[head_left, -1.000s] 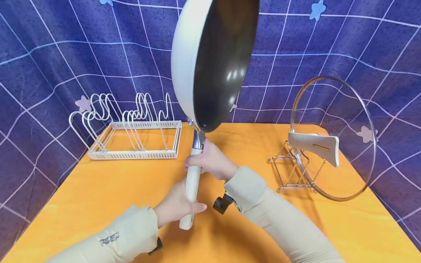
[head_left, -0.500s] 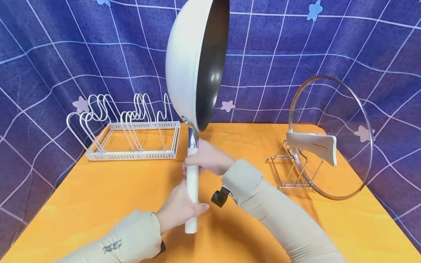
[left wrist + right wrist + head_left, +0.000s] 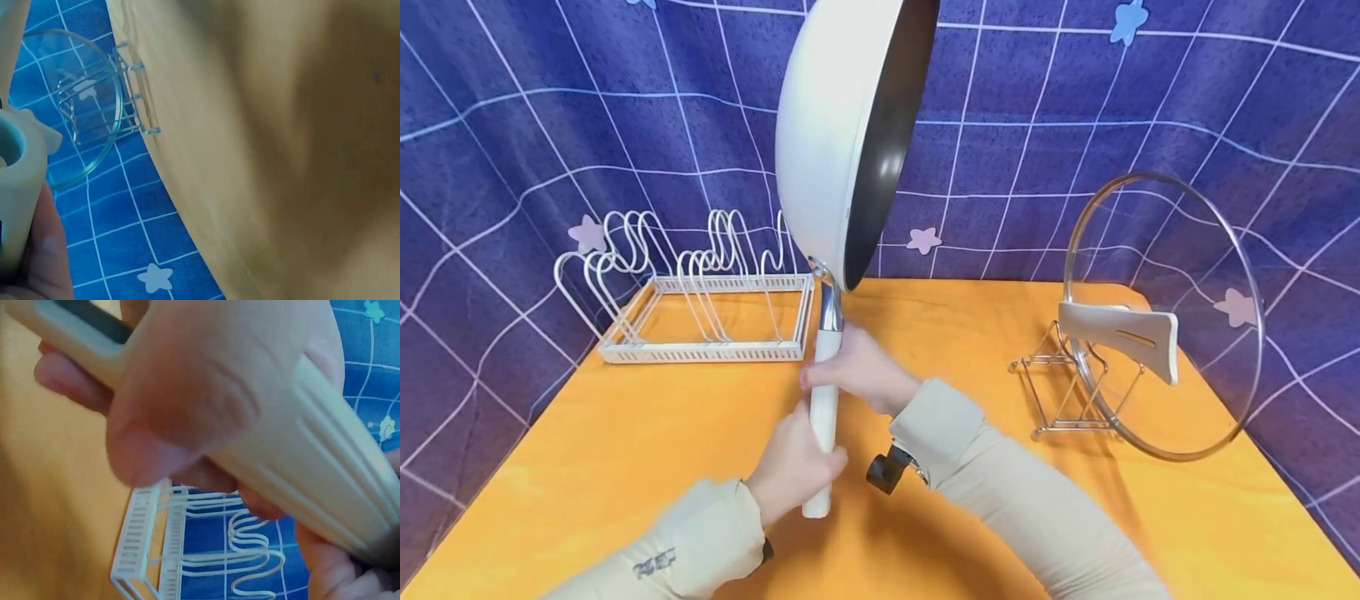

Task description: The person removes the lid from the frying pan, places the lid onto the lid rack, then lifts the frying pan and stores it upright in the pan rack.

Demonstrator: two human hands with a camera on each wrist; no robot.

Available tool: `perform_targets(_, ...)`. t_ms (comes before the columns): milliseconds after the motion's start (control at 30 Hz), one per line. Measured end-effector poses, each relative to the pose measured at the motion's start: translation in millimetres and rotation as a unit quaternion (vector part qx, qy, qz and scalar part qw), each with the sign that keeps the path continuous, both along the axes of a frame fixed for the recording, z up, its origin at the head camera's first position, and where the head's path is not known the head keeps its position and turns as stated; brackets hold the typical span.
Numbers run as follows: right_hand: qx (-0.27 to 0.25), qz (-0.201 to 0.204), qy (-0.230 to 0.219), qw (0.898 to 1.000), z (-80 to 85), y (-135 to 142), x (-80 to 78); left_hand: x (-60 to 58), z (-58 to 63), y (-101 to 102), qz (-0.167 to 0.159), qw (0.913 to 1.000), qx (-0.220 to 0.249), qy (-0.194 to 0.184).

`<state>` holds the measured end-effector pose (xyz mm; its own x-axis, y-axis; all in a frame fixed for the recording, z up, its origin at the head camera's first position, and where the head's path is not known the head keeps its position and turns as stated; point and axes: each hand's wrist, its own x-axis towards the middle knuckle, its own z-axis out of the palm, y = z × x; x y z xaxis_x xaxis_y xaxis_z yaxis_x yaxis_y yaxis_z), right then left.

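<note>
A deep white frying pan [image 3: 827, 142] with a dark inside is held up on edge, its open side facing right and its top cut off by the head view. My left hand [image 3: 797, 462] grips the lower part of its white handle [image 3: 822, 417]. Higher up, just below the metal collar, my right hand [image 3: 861, 371] is wrapped round the same handle. The right wrist view shows my right thumb [image 3: 181, 419] across the handle and part of my left hand [image 3: 337, 575] below. In the left wrist view, the handle's hollow end [image 3: 22, 162] shows above my left fingers [image 3: 47, 250].
A white wire rack [image 3: 703, 353] stands at the back left of the orange-covered table [image 3: 647, 433]. At the right, a small metal stand [image 3: 1075, 425] holds a glass lid [image 3: 1258, 333] upright, its white handle [image 3: 1120, 329] facing left. A blue gridded cloth [image 3: 1022, 158] hangs behind.
The pan has turned so that more of its white outside and less of its dark inside shows. Both hands have shifted slightly left with the handle, keeping their grip.
</note>
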<state>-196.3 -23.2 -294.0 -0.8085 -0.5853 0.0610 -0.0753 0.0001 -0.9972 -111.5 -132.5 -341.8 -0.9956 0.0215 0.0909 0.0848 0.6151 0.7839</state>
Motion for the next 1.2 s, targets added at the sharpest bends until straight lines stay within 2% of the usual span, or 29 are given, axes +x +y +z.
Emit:
perform_targets(167,-0.031,0.002,-0.016,0.999,1.0,-3,6.6,-2.9,0.3,-5,-0.004,0.9995,-0.024,0.020)
perform_targets(300,-0.037,0.002,-0.030,0.999,2.5,-3,7.7,-5.4,-0.7,-5,-0.005,0.9987,-0.035,0.038)
perform_targets(500,-0.063,0.026,-0.017,0.998,6.0,-1,3.1,-7.6,3.7,-1,-0.006,0.9986,-0.019,0.048)
perform_targets(700,-0.059,0.051,-0.011,0.997,12.0,-2,0.5,-6.7,8.4,-1,-0.004,0.9989,0.001,0.048)
perform_targets(933,-0.023,0.097,-0.011,0.995,20.8,-5,6.3,6.2,14.4,-2,0.015,0.9997,0.016,0.013)
perform_targets(1200,0.001,0.119,-0.026,0.993,17.1,-9,11.6,18.7,14.2,-5,0.035,0.9994,0.007,-0.003)
